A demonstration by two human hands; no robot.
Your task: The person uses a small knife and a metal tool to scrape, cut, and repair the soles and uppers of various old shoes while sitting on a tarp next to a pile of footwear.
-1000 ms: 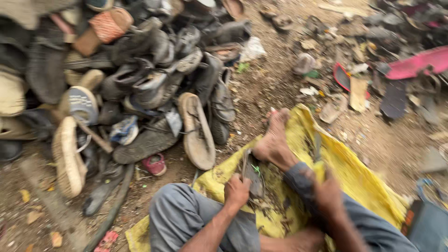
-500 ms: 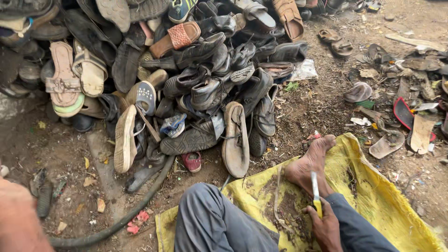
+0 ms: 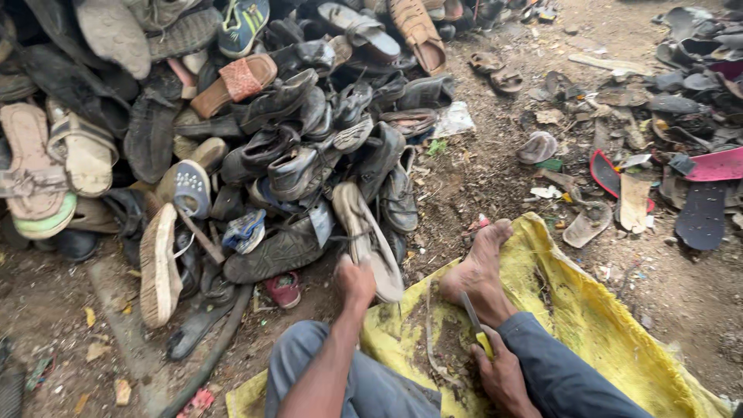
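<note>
1. Head view, landmark: yellow sheet (image 3: 588, 310), spread on bare dirt ground (image 3: 480, 166), with the seated person's bare foot (image 3: 481, 271) resting on its upper edge.
2. Left hand (image 3: 354, 280): just off the sheet's upper left edge, reaching into the shoe pile; fingers closed around the heel end of a worn tan shoe sole (image 3: 365, 236).
3. Tan shoe sole: lies at the pile's near edge, toe pointing away from the sheet.
4. Right hand (image 3: 503, 375): over the sheet's middle, beside the foot; fingers clamped on a yellow-handled knife (image 3: 474, 323), blade pointing up toward the foot.
5. Shoe pile (image 3: 255, 131): large heap of old shoes and sandals, up and left of the sheet.
6. Small red shoe (image 3: 283, 289): left of the sheet, at the pile's foot.
7. Scattered soles (image 3: 635, 197): up and right of the sheet, well apart from the hands.
</note>
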